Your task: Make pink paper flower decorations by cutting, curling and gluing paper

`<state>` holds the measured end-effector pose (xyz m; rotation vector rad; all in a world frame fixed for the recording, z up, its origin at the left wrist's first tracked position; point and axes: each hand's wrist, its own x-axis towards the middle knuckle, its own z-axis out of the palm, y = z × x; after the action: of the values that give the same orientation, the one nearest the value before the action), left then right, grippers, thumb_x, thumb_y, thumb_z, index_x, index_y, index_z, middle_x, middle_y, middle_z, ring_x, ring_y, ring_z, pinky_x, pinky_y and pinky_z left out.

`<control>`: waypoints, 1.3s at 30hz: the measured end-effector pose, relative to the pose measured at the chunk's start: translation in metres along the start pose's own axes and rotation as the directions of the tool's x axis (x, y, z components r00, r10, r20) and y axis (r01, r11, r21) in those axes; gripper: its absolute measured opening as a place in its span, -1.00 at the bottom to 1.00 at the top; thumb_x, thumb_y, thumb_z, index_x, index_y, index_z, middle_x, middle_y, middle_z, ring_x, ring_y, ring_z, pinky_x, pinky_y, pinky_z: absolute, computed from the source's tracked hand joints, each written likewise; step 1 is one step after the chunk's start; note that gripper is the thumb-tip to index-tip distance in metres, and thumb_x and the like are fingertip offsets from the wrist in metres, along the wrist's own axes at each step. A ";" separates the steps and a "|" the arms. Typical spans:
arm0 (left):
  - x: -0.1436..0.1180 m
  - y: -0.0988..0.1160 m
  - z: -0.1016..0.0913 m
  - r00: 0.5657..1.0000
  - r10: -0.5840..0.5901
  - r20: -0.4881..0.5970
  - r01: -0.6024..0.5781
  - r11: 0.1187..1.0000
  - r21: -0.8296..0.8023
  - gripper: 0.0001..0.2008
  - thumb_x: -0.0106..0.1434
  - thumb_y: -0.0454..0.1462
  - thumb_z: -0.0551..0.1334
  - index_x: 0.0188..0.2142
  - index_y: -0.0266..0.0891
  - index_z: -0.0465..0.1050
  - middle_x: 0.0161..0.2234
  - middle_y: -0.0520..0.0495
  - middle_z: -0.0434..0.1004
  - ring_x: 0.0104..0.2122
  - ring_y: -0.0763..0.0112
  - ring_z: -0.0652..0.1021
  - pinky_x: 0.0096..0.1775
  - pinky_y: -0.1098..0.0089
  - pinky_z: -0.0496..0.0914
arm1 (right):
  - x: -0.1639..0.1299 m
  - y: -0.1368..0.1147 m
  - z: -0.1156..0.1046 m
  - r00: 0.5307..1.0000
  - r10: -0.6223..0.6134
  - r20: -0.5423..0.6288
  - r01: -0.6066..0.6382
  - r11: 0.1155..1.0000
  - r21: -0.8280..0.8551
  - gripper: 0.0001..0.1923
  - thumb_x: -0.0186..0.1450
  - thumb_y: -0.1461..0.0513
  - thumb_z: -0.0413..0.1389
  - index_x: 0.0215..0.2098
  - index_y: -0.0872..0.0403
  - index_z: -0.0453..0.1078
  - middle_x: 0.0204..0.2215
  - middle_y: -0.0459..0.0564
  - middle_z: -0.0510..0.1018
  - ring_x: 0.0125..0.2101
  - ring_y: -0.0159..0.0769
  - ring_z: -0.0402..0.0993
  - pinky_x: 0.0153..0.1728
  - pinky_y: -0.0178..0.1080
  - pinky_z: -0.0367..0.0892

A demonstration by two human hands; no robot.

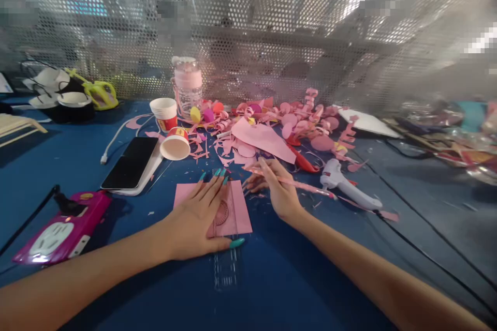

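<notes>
My left hand (pixel 200 214) lies flat, fingers stretched forward, pressing a clear plastic ruler (pixel 225 269) onto a square of pink paper (pixel 244 214). A round protractor-like pattern shows through the ruler beside the palm. The ruler's near end sticks out past the paper over the blue table. Just right of the paper, my right hand (pixel 281 191) grips a pink pencil (pixel 303 184) between thumb and fingers. The pencil's tip points left toward the paper's far right corner, and its back end points right.
Pink paper scraps (pixel 264 139) pile up behind the hands. A white glue gun (pixel 349 186) with a black cable lies right. At left are a phone (pixel 132 163), a magenta power strip (pixel 66 230), a tipped paper cup (pixel 175 144) and stacked cups (pixel 165 114). A clear bottle (pixel 188 85) stands behind.
</notes>
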<state>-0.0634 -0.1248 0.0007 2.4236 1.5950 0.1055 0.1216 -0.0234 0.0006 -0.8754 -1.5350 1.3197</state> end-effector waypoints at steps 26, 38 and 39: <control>0.006 0.004 0.003 0.997 0.012 -0.070 -0.014 1.000 -0.017 0.04 0.05 0.27 0.01 0.29 -0.27 -0.39 0.30 -0.28 -0.25 0.26 0.01 -0.05 0.20 0.00 -0.08 | 0.012 0.004 -0.002 0.980 0.184 -0.071 -0.165 0.962 0.219 -0.68 0.16 0.04 0.10 -0.59 0.11 0.30 -0.84 -0.19 0.32 -0.88 -0.49 0.19 -0.90 -0.46 0.07; 0.006 0.003 0.006 0.995 0.031 -0.098 -0.029 0.999 0.016 0.02 0.06 0.26 0.00 0.29 -0.30 -0.35 0.30 -0.29 -0.22 0.25 0.01 -0.03 0.20 -0.01 -0.07 | 0.010 0.001 -0.002 0.979 0.193 -0.067 -0.171 0.954 0.245 -0.68 0.15 0.05 0.07 -0.61 0.11 0.29 -0.84 -0.19 0.31 -0.88 -0.51 0.19 -0.89 -0.46 0.05; 0.006 0.003 0.006 0.994 0.032 -0.100 -0.030 0.999 0.017 0.02 0.06 0.26 0.00 0.29 -0.29 -0.36 0.30 -0.29 -0.22 0.25 0.01 -0.03 0.20 -0.01 -0.07 | 0.010 0.001 -0.002 0.979 0.192 -0.068 -0.170 0.955 0.244 -0.68 0.16 0.05 0.07 -0.61 0.11 0.29 -0.84 -0.19 0.31 -0.88 -0.51 0.19 -0.89 -0.46 0.05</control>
<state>-0.0575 -0.1213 -0.0050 2.4919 1.6052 0.2246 0.1201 -0.0133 0.0016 -0.9251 -1.2188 1.5382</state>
